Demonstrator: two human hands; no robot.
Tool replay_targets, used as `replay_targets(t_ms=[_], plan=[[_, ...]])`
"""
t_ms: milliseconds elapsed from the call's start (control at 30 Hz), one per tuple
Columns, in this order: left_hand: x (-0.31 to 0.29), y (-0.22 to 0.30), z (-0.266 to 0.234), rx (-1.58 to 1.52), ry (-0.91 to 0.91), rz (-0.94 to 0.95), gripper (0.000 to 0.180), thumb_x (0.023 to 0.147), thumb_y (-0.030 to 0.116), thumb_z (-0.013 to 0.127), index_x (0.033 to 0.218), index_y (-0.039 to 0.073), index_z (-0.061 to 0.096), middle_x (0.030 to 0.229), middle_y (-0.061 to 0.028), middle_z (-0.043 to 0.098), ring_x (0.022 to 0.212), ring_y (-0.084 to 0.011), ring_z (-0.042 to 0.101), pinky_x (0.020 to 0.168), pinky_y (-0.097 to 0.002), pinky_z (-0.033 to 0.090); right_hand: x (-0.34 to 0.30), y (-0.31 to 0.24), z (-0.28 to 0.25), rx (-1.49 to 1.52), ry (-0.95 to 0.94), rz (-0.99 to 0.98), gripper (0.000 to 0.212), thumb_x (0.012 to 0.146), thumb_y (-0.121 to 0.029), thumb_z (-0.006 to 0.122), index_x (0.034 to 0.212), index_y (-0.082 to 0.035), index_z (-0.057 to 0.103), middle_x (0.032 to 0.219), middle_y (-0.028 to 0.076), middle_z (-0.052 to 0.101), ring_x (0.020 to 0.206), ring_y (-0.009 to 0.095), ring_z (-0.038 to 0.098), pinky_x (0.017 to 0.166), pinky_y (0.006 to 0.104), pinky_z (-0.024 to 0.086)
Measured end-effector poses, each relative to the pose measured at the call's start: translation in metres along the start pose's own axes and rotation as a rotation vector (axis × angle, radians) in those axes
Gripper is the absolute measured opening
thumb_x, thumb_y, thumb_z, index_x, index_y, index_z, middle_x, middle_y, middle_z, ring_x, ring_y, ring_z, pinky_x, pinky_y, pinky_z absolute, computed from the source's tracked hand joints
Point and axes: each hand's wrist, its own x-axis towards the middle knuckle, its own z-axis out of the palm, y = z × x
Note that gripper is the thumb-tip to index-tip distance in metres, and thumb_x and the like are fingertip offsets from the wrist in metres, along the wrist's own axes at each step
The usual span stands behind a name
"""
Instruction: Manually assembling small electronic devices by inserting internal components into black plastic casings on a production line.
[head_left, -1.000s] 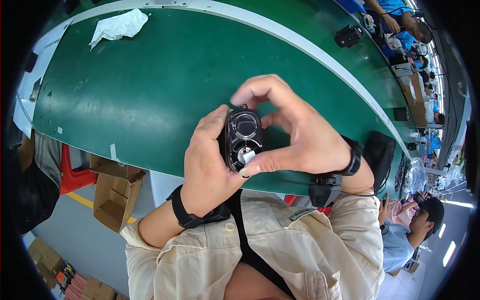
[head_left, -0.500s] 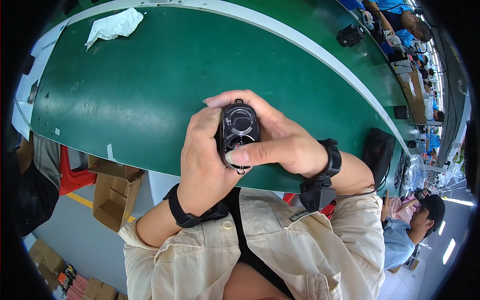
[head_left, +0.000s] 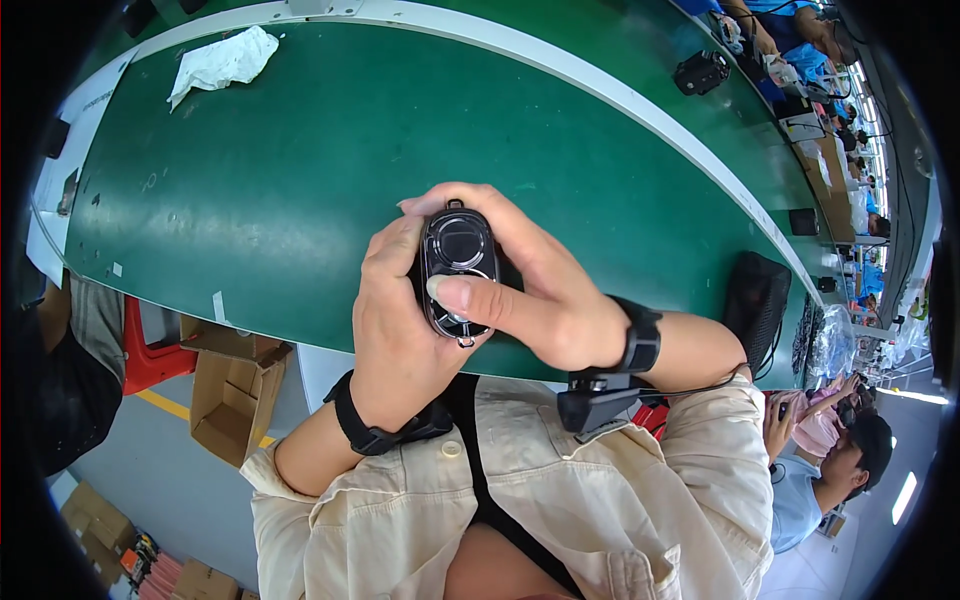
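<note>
A black, glossy oval device (head_left: 461,243) with round rings on its face and a small loop at each end sits upright between my hands, above the green table (head_left: 250,190). My left hand (head_left: 388,300) is closed along its left side. Wrapped round the far end and right side, my right hand (head_left: 540,295) lays its thumb across the lower ring of the device. That thumb hides part of the face, and the underside of the device cannot be seen. Each wrist wears a black strap; a black box-like unit (head_left: 597,402) is attached at the right one.
A crumpled white sheet (head_left: 222,65) lies at the table's far left. On the right are a black mesh pouch (head_left: 755,297) and a cable. Beyond the white rail (head_left: 560,57) stands a black device (head_left: 701,72). Open cardboard box (head_left: 232,405) at lower left; people sit to the right.
Both hands and the oval device have shifted slightly left. My right thumb has slid a little up the face, and my right wrist has moved left and a bit lower.
</note>
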Motion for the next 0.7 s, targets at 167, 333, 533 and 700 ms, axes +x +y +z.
replay_targets(t_ms=[167,333,533,700], plan=[[0.001,0.001,0.001,0.025,0.004,-0.038,0.085,0.061,0.007,0.085,0.129,-0.001,0.034,0.123,-0.0242,0.051,0.109,-0.0411,0.055,0.087,-0.0456,0.049,0.006,0.001,-0.005,0.467,-0.068,0.09,0.053,0.094,-0.021,0.059,0.139,-0.004,0.037,0.131,0.009,0.047,0.121,0.018,0.047,0.104,0.034,0.037],[0.001,0.0,0.0,0.026,0.021,-0.015,0.085,0.061,0.006,0.084,0.129,-0.001,0.034,0.123,-0.0245,0.05,0.109,-0.0416,0.055,0.088,-0.0456,0.048,0.008,0.007,-0.01,0.224,-0.108,-0.015,0.054,0.095,-0.023,0.058,0.14,-0.003,0.035,0.131,0.009,0.047,0.122,0.017,0.045,0.104,0.0338,0.036],[0.001,0.006,-0.005,0.079,-0.027,-0.048,0.087,0.062,0.005,0.084,0.132,-0.001,0.032,0.125,-0.0239,0.047,0.11,-0.0413,0.053,0.09,-0.0443,0.047,0.007,0.002,-0.012,0.011,-0.093,-0.068,0.059,0.094,-0.024,0.062,0.142,-0.004,0.033,0.128,0.009,0.048,0.122,0.017,0.046,0.104,0.0338,0.036],[-0.006,-0.003,0.0,0.047,-0.037,-0.071,0.093,0.065,0.008,0.083,0.137,0.0,0.025,0.129,-0.0229,0.044,0.113,-0.0374,0.053,0.093,-0.0436,0.045,0.009,0.023,-0.011,0.04,-0.098,-0.234,0.066,0.085,-0.025,0.073,0.137,-0.004,0.038,0.126,0.01,0.052,0.118,0.019,0.049,0.1,0.0338,0.041]])
